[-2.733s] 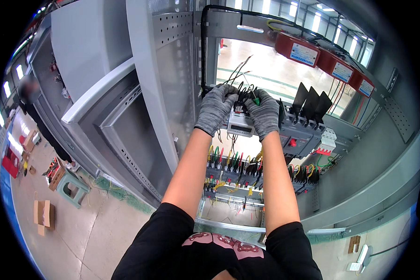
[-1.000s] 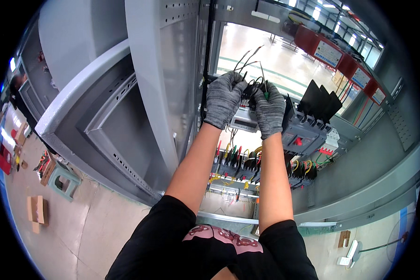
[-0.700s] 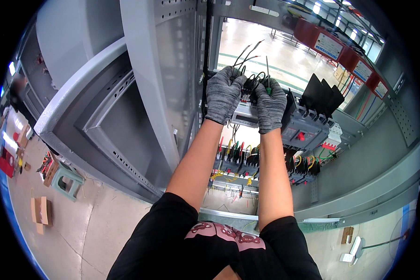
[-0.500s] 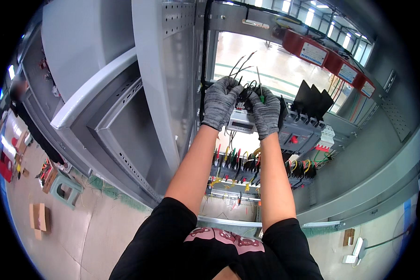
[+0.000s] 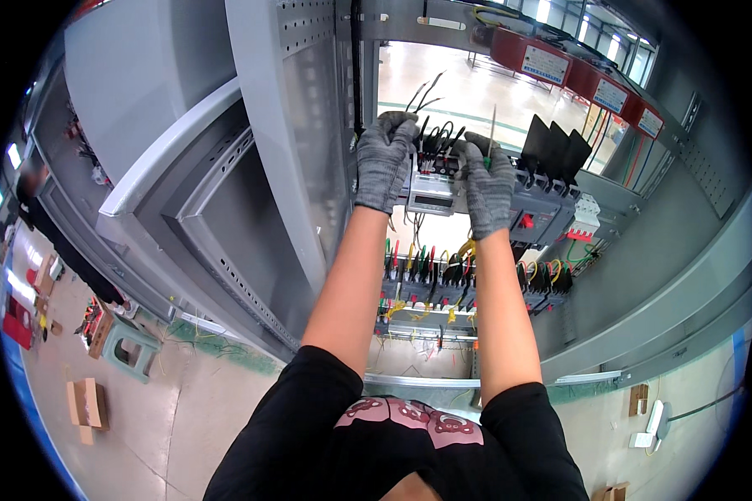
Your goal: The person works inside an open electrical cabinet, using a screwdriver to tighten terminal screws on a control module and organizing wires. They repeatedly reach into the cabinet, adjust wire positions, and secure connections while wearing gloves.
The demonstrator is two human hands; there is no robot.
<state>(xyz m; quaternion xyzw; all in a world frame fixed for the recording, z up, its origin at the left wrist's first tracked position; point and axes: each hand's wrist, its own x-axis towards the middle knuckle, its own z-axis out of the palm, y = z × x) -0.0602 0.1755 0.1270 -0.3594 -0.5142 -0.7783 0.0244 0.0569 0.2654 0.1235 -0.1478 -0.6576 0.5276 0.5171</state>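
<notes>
My left hand, in a grey knit glove, is closed at the left end of a small grey electrical meter. Thin black wires stick up from beyond its fingers. Several short black wires loop over the terminals along the meter's top. On the meter's other side, my gloved right hand grips a screwdriver, its thin shaft pointing up and a bit of green handle showing. To its right sits a large grey circuit breaker with a red knob and black barrier plates.
Red current transformers hang along the cabinet's top rail. Below the meter runs a row of small breakers with coloured wires. A grey cabinet door stands at left. A person, a green stool and a cardboard box are beyond.
My hands have moved apart, uncovering the meter's terminals and looped wires. The left has shifted left, the right a little right with the screwdriver. The whole view has shifted slightly.
</notes>
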